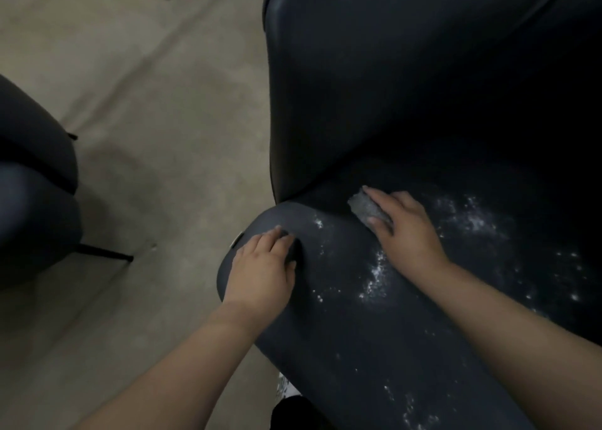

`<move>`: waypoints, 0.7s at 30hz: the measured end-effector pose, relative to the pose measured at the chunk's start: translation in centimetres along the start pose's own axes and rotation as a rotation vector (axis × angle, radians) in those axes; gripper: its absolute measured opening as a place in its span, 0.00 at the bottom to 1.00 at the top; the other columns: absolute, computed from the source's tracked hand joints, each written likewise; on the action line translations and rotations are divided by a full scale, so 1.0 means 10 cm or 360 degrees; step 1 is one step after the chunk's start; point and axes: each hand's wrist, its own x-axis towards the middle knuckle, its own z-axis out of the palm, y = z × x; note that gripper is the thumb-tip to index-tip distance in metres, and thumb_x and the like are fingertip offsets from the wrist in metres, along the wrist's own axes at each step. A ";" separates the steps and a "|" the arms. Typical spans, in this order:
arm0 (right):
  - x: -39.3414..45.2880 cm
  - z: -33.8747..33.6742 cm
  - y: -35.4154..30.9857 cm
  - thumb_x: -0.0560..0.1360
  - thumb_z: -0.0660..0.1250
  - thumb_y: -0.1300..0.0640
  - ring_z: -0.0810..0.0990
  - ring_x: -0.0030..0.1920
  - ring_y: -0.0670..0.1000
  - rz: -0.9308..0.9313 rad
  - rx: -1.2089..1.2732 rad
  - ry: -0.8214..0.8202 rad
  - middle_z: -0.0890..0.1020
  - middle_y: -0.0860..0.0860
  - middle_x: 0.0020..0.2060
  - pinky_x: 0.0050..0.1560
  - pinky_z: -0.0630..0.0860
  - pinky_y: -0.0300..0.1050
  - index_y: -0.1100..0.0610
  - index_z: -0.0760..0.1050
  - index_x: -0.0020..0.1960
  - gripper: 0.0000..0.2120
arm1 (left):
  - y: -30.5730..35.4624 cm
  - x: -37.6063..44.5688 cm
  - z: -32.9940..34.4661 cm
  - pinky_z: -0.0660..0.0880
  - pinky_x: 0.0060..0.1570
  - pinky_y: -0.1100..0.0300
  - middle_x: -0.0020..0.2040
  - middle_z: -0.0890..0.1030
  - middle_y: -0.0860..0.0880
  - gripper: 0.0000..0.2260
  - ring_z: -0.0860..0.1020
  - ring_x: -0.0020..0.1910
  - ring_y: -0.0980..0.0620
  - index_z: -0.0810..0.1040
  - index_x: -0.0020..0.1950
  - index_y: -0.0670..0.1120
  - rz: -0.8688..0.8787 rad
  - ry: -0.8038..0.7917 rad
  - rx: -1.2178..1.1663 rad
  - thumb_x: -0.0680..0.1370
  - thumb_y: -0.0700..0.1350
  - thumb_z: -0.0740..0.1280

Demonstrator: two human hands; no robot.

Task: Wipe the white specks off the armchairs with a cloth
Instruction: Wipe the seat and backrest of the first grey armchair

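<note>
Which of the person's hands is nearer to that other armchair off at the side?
The left hand. It rests on the near chair's arm, on the side facing the other armchair. The right hand grips the cloth farther away, over the seat.

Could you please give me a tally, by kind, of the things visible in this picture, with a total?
Dark armchairs: 2, one being wiped, one at the left edge
Grey cloths: 1, held by the right hand
Hands: 2, left hand resting on the seat front, right hand
Total: 5
</note>
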 end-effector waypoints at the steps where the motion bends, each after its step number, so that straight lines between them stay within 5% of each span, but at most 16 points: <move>1: 0.02 0.05 0.00 0.77 0.66 0.54 0.68 0.59 0.52 -0.0038 -0.0131 0.0002 0.71 0.49 0.57 0.60 0.69 0.46 0.44 0.65 0.73 0.26 | -0.02 0.00 0.04 0.61 0.71 0.53 0.75 0.66 0.51 0.22 0.65 0.71 0.48 0.67 0.73 0.51 -0.0002 -0.0008 0.0011 0.79 0.51 0.61; 5: 0.03 0.17 0.04 0.76 0.68 0.54 0.68 0.58 0.56 -0.0083 -0.0279 0.0020 0.71 0.55 0.57 0.60 0.71 0.53 0.47 0.66 0.72 0.26 | -0.08 0.01 0.16 0.58 0.73 0.52 0.78 0.58 0.50 0.25 0.59 0.74 0.48 0.60 0.77 0.53 -0.0039 -0.0083 0.0039 0.80 0.53 0.59; 12: 0.41 0.36 -0.07 0.77 0.65 0.59 0.67 0.62 0.58 -0.0080 -0.0171 0.0012 0.70 0.56 0.64 0.63 0.66 0.48 0.54 0.63 0.74 0.27 | -0.13 0.09 0.23 0.53 0.75 0.51 0.80 0.49 0.50 0.30 0.51 0.77 0.47 0.49 0.79 0.53 -0.0052 -0.0122 0.0092 0.80 0.55 0.59; 16: 0.21 0.56 -0.16 0.75 0.62 0.65 0.68 0.58 0.56 -0.0320 -0.0174 -0.0139 0.72 0.55 0.61 0.56 0.64 0.41 0.52 0.71 0.69 0.23 | -0.16 0.11 0.25 0.52 0.76 0.52 0.80 0.48 0.51 0.31 0.50 0.77 0.48 0.49 0.79 0.53 -0.0046 -0.0099 0.0077 0.80 0.56 0.59; 19: -0.07 0.55 -0.10 0.73 0.64 0.71 0.71 0.54 0.56 -0.0490 -0.0145 -0.0192 0.75 0.54 0.57 0.57 0.71 0.49 0.55 0.72 0.68 0.26 | -0.16 0.05 0.28 0.53 0.75 0.52 0.80 0.48 0.53 0.30 0.49 0.77 0.49 0.49 0.79 0.54 -0.0056 -0.0068 0.0029 0.81 0.55 0.58; 21: -0.14 0.47 -0.07 0.73 0.69 0.64 0.71 0.57 0.55 -0.0425 -0.0164 -0.0179 0.74 0.52 0.58 0.59 0.73 0.52 0.54 0.68 0.71 0.28 | -0.17 0.03 0.30 0.54 0.74 0.52 0.80 0.47 0.53 0.29 0.48 0.77 0.49 0.48 0.79 0.55 -0.0068 -0.0040 0.0007 0.81 0.55 0.58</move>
